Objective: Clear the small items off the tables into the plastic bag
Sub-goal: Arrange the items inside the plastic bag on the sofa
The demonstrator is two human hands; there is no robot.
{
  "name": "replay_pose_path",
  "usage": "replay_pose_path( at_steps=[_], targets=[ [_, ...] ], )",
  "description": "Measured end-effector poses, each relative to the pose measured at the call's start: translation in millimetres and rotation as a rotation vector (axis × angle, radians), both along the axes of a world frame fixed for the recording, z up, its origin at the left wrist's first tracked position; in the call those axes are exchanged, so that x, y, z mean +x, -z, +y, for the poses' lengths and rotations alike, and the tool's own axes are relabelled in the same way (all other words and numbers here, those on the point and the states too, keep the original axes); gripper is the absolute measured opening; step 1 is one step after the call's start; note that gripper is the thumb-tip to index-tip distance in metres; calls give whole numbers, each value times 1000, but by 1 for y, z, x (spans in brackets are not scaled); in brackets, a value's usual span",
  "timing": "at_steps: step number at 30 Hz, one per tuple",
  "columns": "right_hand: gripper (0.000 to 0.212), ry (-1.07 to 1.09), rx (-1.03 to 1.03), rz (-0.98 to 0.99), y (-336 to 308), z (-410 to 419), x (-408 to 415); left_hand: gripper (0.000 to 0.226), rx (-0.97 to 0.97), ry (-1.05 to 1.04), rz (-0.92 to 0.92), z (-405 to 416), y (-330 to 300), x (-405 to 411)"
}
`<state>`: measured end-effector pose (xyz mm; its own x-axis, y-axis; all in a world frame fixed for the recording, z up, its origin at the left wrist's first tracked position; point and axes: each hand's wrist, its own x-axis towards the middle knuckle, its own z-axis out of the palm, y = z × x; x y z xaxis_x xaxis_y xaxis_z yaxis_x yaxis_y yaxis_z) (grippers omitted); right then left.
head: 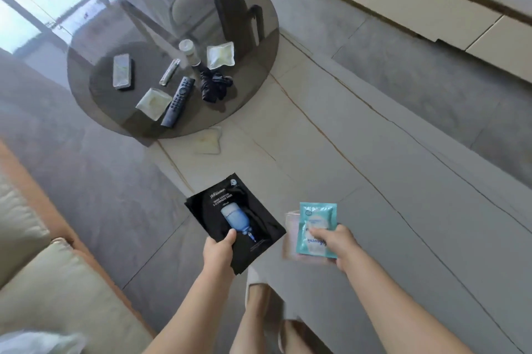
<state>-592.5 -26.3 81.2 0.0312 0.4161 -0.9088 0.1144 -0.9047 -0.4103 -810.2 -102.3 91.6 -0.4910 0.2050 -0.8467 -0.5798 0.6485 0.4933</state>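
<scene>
My left hand grips a black face-mask sachet by its lower edge. My right hand pinches a teal sachet together with a pinkish packet behind it. Both are held over the long pale table. On the round dark glass table lie a phone, a slim silver stick pack, a remote, two pale square packets, a small white jar and a black bundle. A crumpled plastic bag shows at the bottom left.
A beige sofa fills the lower left. A white low cabinet runs along the upper right. One more pale packet lies on the long table by the glass table's rim. My leg and slipper show between my arms.
</scene>
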Motion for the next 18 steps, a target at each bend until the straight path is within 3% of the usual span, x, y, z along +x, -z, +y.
replay_pose_path(
  at_steps=[8, 11, 14, 18],
  targets=[
    [23, -267, 84, 151, -117, -23, -76, 13, 78, -245, -4, -82, -116, -41],
    [11, -330, 104, 196, -150, -36, -115, 25, 110, -338, -14, -114, -150, -61],
    [19, -413, 129, 215, -181, -58, -156, 42, 133, -431, -7, -149, -181, -77],
    [24, -496, 159, 249, -206, -100, -213, 41, 187, -586, -9, -210, -209, -92]
  ],
)
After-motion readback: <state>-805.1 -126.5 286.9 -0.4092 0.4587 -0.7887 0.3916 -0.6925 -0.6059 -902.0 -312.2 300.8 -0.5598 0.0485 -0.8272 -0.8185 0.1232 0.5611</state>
